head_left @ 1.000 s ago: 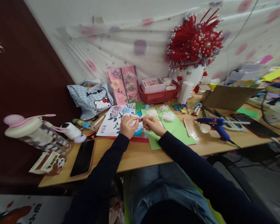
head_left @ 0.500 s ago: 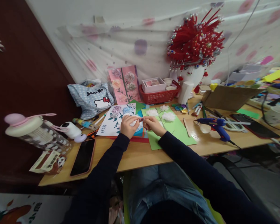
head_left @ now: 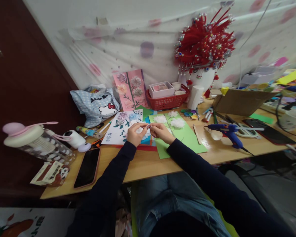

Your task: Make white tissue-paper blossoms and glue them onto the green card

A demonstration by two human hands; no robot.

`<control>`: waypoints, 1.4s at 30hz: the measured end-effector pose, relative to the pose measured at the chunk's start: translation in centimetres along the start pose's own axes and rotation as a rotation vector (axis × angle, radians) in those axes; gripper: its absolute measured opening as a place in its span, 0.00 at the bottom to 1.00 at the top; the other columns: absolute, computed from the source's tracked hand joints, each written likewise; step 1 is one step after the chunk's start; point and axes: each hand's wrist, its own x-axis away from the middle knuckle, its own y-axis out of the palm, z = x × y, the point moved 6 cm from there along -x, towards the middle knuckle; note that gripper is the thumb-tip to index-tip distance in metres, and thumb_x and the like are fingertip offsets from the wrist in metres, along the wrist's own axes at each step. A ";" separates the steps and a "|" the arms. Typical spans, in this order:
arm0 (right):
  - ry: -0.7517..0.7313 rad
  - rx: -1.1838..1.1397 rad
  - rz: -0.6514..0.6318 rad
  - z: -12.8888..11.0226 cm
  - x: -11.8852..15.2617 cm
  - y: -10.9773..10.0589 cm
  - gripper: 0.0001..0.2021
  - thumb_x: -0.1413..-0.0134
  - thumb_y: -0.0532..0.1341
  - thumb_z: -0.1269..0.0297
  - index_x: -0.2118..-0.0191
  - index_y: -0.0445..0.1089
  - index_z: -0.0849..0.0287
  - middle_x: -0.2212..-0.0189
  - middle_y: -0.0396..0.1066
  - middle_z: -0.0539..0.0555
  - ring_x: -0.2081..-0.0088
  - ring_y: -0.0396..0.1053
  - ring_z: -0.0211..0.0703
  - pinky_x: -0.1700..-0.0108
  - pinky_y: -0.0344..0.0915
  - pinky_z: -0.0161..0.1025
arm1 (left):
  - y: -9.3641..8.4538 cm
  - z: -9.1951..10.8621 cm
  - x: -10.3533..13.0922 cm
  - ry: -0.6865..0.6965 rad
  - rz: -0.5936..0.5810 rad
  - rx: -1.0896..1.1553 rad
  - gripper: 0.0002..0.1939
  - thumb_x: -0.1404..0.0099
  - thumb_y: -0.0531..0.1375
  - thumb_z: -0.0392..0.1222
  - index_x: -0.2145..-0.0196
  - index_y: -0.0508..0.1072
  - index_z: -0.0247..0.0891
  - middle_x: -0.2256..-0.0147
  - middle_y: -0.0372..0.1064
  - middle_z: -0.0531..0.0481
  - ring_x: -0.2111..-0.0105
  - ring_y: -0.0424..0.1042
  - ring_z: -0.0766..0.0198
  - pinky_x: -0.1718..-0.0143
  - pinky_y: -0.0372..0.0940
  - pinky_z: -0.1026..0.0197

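My left hand [head_left: 136, 133] is closed in a pinch, thumb and forefinger meeting just above the papers. Against its fingertips, my right hand [head_left: 162, 131] pinches too, over the left edge of a green sheet [head_left: 187, 141]. Whatever lies between the fingertips is too small to make out. White fluffy flowers [head_left: 177, 123] and thin drawn or glued stems lie on the green sheet. Under and behind my left hand is a white sheet [head_left: 111, 133] with purple and blue flowers, dark leaves and handwriting. Coloured papers [head_left: 148, 148] stick out beneath it.
To the right lie a blue glue gun [head_left: 227, 131], scissors [head_left: 246, 132] and a wooden stick [head_left: 197, 134]. A phone [head_left: 87, 168], a bottle [head_left: 39, 144] and a small carton [head_left: 50, 173] stand left. Behind are a red basket [head_left: 167, 103] and a red beaded headdress [head_left: 204, 42].
Both hands stay nearly in place, fingertips still together. The right fingers have turned slightly, curling downward. The whole view has shifted a little.
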 end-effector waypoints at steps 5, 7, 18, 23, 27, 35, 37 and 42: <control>-0.006 0.041 -0.026 0.0 0.0 0.1 0.10 0.52 0.52 0.64 0.71 0.68 0.64 0.90 0.54 0.41 0.86 0.48 0.28 0.82 0.44 0.31 | -0.1 -1.6 0.1 -0.227 0.081 0.097 0.09 0.44 0.59 0.43 0.71 0.75 0.35 0.71 0.75 0.48 0.67 0.73 0.62 0.60 0.66 0.60; 0.010 0.048 -0.017 0.1 0.0 0.0 0.12 0.53 0.51 0.65 0.69 0.69 0.65 0.90 0.53 0.41 0.86 0.48 0.28 0.82 0.44 0.31 | -0.2 -2.3 0.1 -0.327 0.131 0.188 0.10 0.44 0.60 0.45 0.70 0.74 0.34 0.71 0.75 0.47 0.68 0.74 0.62 0.60 0.66 0.60; -0.061 0.152 -0.034 0.3 0.0 0.0 0.10 0.50 0.52 0.63 0.75 0.64 0.62 0.88 0.55 0.42 0.85 0.50 0.28 0.80 0.48 0.30 | 1.3 -2.2 0.3 -0.431 -0.013 0.415 0.17 0.50 0.65 0.46 0.66 0.75 0.32 0.65 0.76 0.42 0.63 0.74 0.58 0.58 0.68 0.56; -0.058 0.174 -0.055 0.2 0.1 0.2 0.11 0.48 0.51 0.63 0.71 0.67 0.63 0.88 0.55 0.42 0.84 0.50 0.29 0.80 0.48 0.31 | 0.9 -2.9 0.4 -0.444 0.033 0.316 0.14 0.46 0.61 0.49 0.71 0.75 0.33 0.74 0.75 0.47 0.70 0.74 0.60 0.65 0.68 0.60; -0.045 0.168 -0.076 0.3 0.1 0.3 0.14 0.48 0.51 0.63 0.66 0.71 0.65 0.88 0.54 0.42 0.84 0.50 0.29 0.79 0.49 0.31 | 0.4 -3.8 0.3 -0.457 0.122 0.338 0.15 0.46 0.60 0.51 0.72 0.73 0.33 0.73 0.74 0.48 0.71 0.73 0.63 0.67 0.67 0.64; -0.033 0.185 -0.072 0.5 0.0 0.1 0.15 0.49 0.51 0.62 0.65 0.72 0.67 0.87 0.55 0.43 0.83 0.51 0.29 0.78 0.50 0.31 | 0.2 -4.1 0.5 -0.534 0.210 0.399 0.19 0.49 0.61 0.54 0.73 0.70 0.33 0.78 0.71 0.50 0.75 0.71 0.65 0.69 0.68 0.62; -0.030 0.189 -0.062 0.5 0.1 0.1 0.15 0.49 0.51 0.62 0.67 0.71 0.66 0.87 0.55 0.43 0.83 0.51 0.29 0.78 0.50 0.31 | 0.2 -4.0 0.5 -0.536 0.216 0.406 0.18 0.48 0.60 0.54 0.73 0.69 0.34 0.76 0.72 0.49 0.75 0.72 0.65 0.68 0.68 0.62; -0.007 0.170 -0.047 0.5 0.1 0.1 0.13 0.52 0.51 0.65 0.71 0.71 0.65 0.87 0.54 0.43 0.84 0.50 0.29 0.79 0.49 0.31 | -0.2 -4.6 0.6 -0.580 0.267 0.426 0.13 0.42 0.55 0.51 0.70 0.66 0.36 0.73 0.74 0.47 0.77 0.72 0.65 0.73 0.67 0.63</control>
